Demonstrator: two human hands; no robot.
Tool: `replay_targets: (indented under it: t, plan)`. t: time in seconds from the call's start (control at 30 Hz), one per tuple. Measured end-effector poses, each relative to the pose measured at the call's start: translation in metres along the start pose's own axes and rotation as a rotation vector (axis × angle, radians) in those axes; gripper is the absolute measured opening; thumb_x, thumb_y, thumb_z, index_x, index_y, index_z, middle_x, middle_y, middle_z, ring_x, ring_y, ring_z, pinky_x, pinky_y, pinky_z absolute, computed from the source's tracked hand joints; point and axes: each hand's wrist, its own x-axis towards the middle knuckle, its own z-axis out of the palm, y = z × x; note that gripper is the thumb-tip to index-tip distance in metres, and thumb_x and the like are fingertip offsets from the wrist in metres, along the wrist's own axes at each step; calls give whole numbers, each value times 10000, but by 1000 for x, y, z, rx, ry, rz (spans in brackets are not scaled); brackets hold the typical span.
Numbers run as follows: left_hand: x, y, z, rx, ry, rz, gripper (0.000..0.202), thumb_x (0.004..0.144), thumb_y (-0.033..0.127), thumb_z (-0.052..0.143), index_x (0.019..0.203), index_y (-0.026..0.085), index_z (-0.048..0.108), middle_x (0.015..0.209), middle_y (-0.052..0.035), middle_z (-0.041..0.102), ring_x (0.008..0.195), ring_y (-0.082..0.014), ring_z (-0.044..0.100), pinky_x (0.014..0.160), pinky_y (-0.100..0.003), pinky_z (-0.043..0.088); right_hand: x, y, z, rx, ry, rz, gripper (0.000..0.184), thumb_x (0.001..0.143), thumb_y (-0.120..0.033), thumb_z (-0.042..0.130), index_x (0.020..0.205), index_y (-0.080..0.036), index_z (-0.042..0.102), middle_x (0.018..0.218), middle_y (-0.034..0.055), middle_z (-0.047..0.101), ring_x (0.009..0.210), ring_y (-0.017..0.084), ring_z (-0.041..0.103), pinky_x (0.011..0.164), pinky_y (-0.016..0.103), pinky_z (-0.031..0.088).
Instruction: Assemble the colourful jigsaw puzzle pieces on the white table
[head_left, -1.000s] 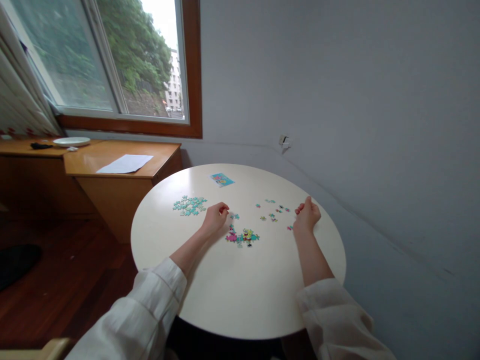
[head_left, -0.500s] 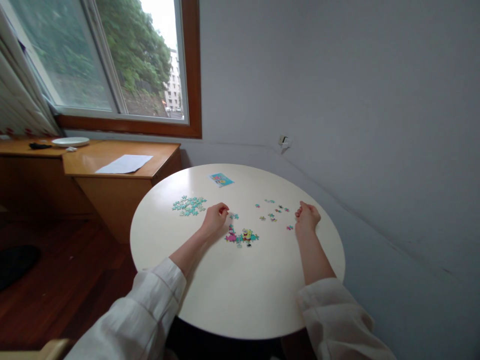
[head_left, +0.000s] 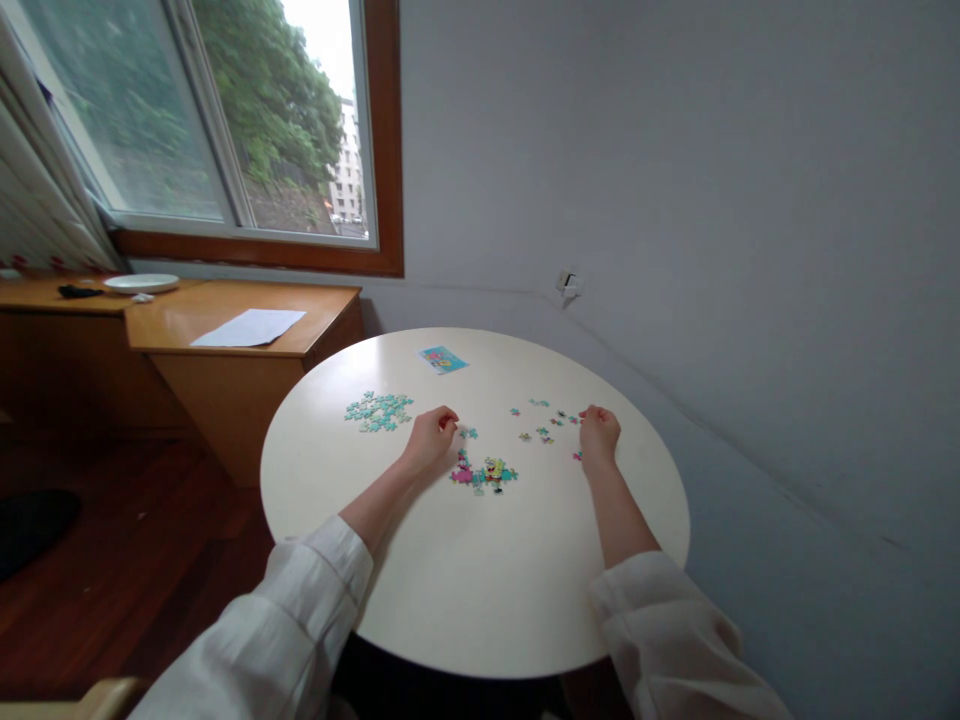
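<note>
My left hand [head_left: 433, 434] rests on the table with its fingers curled together; whatever lies between the fingertips is too small to make out. Just right of it are a few light blue puzzle pieces [head_left: 469, 433]. Below these lies a partly joined jigsaw section [head_left: 493, 472] with pink and yellow cartoon figures. My right hand [head_left: 601, 436] is closed at the right edge of a loose group of puzzle pieces [head_left: 545, 435]. Its fingertips meet beside a small piece [head_left: 574, 420], and I cannot tell whether they grip anything. A pink piece [head_left: 577, 456] shows at its wrist side.
A pile of turquoise puzzle pieces [head_left: 379, 411] lies left on the round white table [head_left: 480, 590]. Farther back is a blue picture card [head_left: 443, 360]. A wooden desk [head_left: 330, 305] with a paper sheet [head_left: 251, 327] and white plate [head_left: 141, 284] stands beyond, under the window.
My right hand has moved left toward the loose pieces and now partly covers the pink piece. My left hand and the joined section look the same.
</note>
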Motion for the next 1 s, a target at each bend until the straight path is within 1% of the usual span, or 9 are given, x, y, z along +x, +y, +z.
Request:
replay_targets:
  t: [0.1,0.27,0.33,0.5,0.63,0.77,0.9,1.0]
  plan:
    - [0,1,0,2,1,-4,205,712,114,448,741,159,646,699,-30,675,677,-150,602,673,-259,469,-1,4,1,-128,-2,-58,152,768,-274,429,639,-198,458,582,-16,498,580,137,465,571,257,381]
    - [-1,3,0,-8,1,-12,203,712,117,450,739,164,646,692,-23,672,673,-147,601,667,-254,472,0,8,1,-179,32,-114,118,776,-273,412,676,-212,433,636,2,526,621,156,478,626,271,380]
    - [-1,3,0,-3,-1,-18,206,716,117,448,743,162,647,699,-28,674,675,-148,601,672,-257,472,0,9,1,-222,16,-116,103,770,-275,422,687,-216,434,633,-4,522,618,161,471,645,279,369]
    - [-1,4,0,-4,-6,-16,203,717,109,449,742,161,644,710,-27,676,683,-148,605,680,-255,470,-5,8,2,-416,-25,-113,89,763,-283,448,704,-216,445,611,-19,501,637,170,473,731,312,342]
    - [-1,4,-1,-11,-10,-19,202,722,105,450,748,157,644,700,-28,672,674,-148,603,669,-251,464,-8,7,3,-535,-49,-137,94,794,-279,410,740,-213,450,648,3,537,697,196,512,782,349,320]
    - [-1,5,-1,-16,-10,-24,198,723,103,454,749,156,643,707,-33,673,678,-150,602,670,-253,461,-9,6,3,-574,-76,-134,119,812,-282,400,748,-206,466,684,29,580,729,209,536,802,365,308]
    - [-1,6,-1,-17,-17,-29,195,723,100,454,749,151,640,711,-37,672,685,-152,601,675,-255,457,-8,4,2,-572,-90,-129,187,837,-298,391,740,-189,508,748,61,631,759,211,547,817,375,304]
    - [0,5,-1,-30,-22,-32,189,721,101,455,746,152,635,712,-35,670,694,-156,604,686,-261,457,-9,4,0,-635,-121,-133,225,843,-327,402,795,-176,562,820,73,658,798,213,556,814,372,312]
